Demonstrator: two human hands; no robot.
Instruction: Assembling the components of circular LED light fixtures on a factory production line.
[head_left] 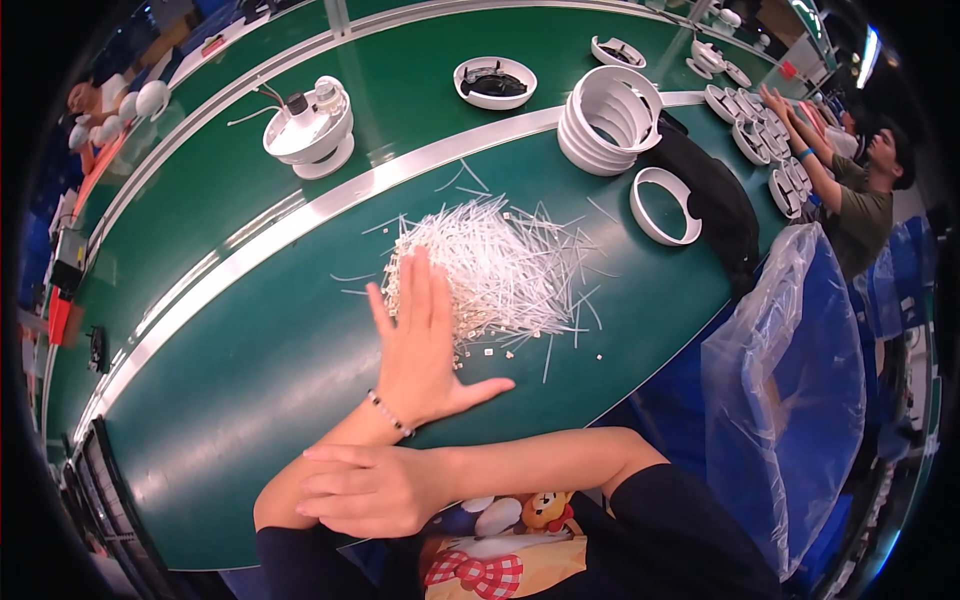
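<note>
A loose heap of white cable ties (500,260) is spread on the green tabletop, with small cream square pieces thick along its left and near edges. My left hand (422,345), wearing a beaded bracelet (389,413), reaches forward palm down. Its fingers are stretched over the heap's left side, and the thumb points out to the right. Nothing is gripped in it. Across my body lies my right arm. My right hand (370,492) is wrapped over my left forearm near the elbow, its fingers bent and closed on it.
Stacked white rings (605,135) and a single white ring (640,205) stand at the right beside a black cloth-like item (715,200). A clear plastic bag (790,400) hangs by the table's right edge. Beyond the metal rail sit a white lamp-like fixture (310,140) and white dishes (495,98). A co-worker (860,200) reaches toward several dishes.
</note>
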